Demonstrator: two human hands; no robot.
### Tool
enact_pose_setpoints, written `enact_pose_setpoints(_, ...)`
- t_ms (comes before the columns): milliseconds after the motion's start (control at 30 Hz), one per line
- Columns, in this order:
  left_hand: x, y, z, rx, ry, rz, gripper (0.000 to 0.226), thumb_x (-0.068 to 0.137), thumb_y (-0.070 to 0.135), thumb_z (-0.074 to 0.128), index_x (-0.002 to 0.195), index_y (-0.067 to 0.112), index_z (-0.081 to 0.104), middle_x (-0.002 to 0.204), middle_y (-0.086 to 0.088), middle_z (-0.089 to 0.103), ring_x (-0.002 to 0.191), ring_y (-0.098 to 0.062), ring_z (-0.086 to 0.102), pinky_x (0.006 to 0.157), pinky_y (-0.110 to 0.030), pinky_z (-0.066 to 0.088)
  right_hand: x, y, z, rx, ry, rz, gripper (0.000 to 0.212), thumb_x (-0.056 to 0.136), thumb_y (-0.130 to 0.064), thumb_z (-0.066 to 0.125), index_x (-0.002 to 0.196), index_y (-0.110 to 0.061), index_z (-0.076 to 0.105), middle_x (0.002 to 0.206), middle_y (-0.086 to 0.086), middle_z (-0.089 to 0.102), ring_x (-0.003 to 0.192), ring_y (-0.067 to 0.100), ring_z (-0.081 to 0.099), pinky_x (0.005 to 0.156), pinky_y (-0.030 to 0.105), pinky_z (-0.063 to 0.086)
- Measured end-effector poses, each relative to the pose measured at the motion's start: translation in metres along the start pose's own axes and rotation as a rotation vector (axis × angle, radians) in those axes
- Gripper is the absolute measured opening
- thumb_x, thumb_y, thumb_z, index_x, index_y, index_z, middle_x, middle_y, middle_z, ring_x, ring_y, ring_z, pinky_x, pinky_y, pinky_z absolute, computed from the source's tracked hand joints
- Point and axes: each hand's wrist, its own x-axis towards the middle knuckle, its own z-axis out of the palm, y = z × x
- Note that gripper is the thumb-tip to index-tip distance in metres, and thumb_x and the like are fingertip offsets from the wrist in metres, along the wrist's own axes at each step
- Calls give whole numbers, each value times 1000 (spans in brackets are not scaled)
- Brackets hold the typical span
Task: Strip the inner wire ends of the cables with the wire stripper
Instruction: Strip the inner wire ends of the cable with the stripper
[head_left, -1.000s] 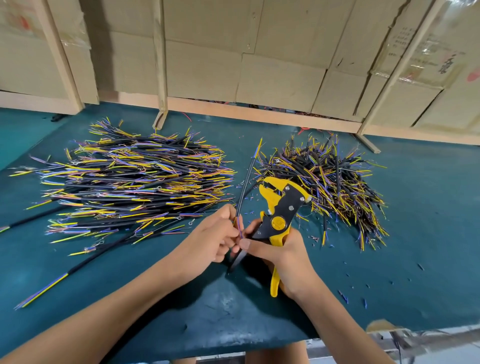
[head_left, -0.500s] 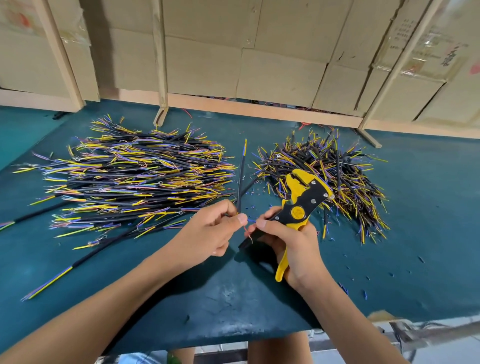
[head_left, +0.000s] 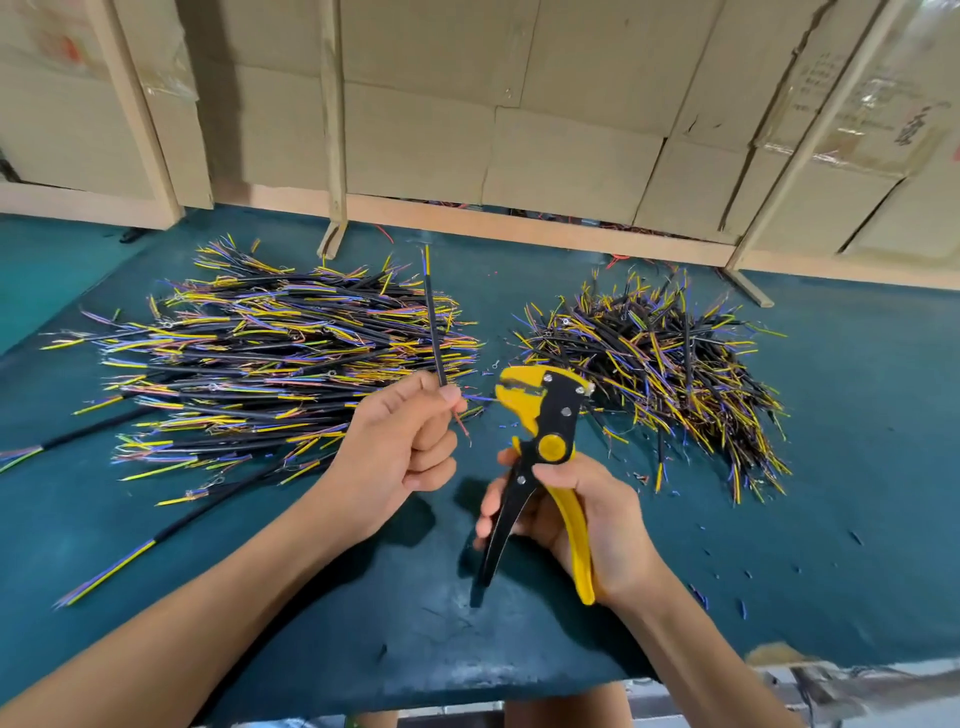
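Observation:
My left hand (head_left: 400, 447) pinches one black cable (head_left: 432, 322) upright between thumb and forefinger, its yellow and blue tip pointing away from me. Thin inner wires stick out of the fist toward the right, a blue one reaching the jaws of the wire stripper (head_left: 540, 415). My right hand (head_left: 587, 514) grips that yellow and black stripper by its handles, jaws up and facing left, handles spread apart. A big pile of cables (head_left: 270, 364) lies to the left, and a second pile of cables (head_left: 660, 358) lies to the right.
The green table mat (head_left: 363, 597) carries small bits of stripped insulation (head_left: 727, 592) at the right. Loose longer cables (head_left: 119, 566) lie at the front left. Cardboard panels and wooden struts (head_left: 332, 130) stand along the back edge. The table's front edge runs just below my forearms.
Both hands have moved apart and up. The stripper has swung upright, its jaws now at the cable's inner wires. The cable has tilted from leaning right to nearly vertical.

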Motion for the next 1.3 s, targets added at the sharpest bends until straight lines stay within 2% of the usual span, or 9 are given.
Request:
enact_pose_setpoints(100,1,0,2,32,92,41,25,91,10,60,68,19,54,47,7,18,36,-7,13,40,-13,20,0,3,2,-5,-81,6,51,87,-27,76,124,3,57,92,29,64,91,49,67,89,62,52)
enact_pose_setpoints(200,1,0,4,34,126,55,40,99,7,52,63,23,57,47,6,18,35,-7,12,41,-12,20,0,3,3,9,-105,20,49,91,-29,76,128,-3,58,93,27,61,89,50,66,86,66,50)
enact_pose_setpoints(367,1,-1,7,58,124,85,37,103,12,51,67,22,59,48,7,19,36,-8,15,42,-14,20,1,1,6,-41,-100,30,49,85,-32,79,119,0,62,90,30,62,74,41,65,73,58,53)
enact_pose_setpoints(533,2,-4,5,104,126,122,40,101,14,55,63,25,55,48,8,21,36,-10,15,42,-15,21,0,2,7,-112,-146,3,29,84,-21,79,103,-2,68,86,24,64,73,37,65,71,51,57)
enact_pose_setpoints(767,2,-6,4,128,130,139,29,92,22,60,64,22,51,50,5,18,37,-12,13,43,-16,20,1,6,1,-116,-162,-29,21,86,-16,77,97,-4,64,78,19,60,68,34,62,69,50,56)
enact_pose_setpoints(1000,-1,-6,8,152,122,136,21,89,24,61,70,17,55,50,4,18,39,-12,12,44,-17,19,3,8,-1,-136,-164,-45,7,89,-8,66,93,-5,64,76,17,61,65,32,62,68,49,56)
enact_pose_setpoints(1133,0,-6,6,176,112,147,25,91,24,60,67,17,52,51,3,18,39,-13,12,45,-17,19,3,8,-3,-191,-137,-54,6,86,-9,65,85,-6,60,70,16,58,58,32,61,63,54,45)
enact_pose_setpoints(1200,-1,-5,3,282,135,189,31,92,26,59,69,10,44,52,3,19,41,-16,14,45,-20,20,3,8,0,-206,-93,-65,11,81,-12,66,75,-7,58,62,15,53,48,28,55,54,45,47)
enact_pose_setpoints(1300,-5,-10,4,672,193,307,38,93,41,56,75,9,43,52,4,30,46,-18,27,49,-26,26,0,9,3,-257,32,-143,22,72,-23,66,59,-12,53,48,11,44,35,22,41,39,26,42)
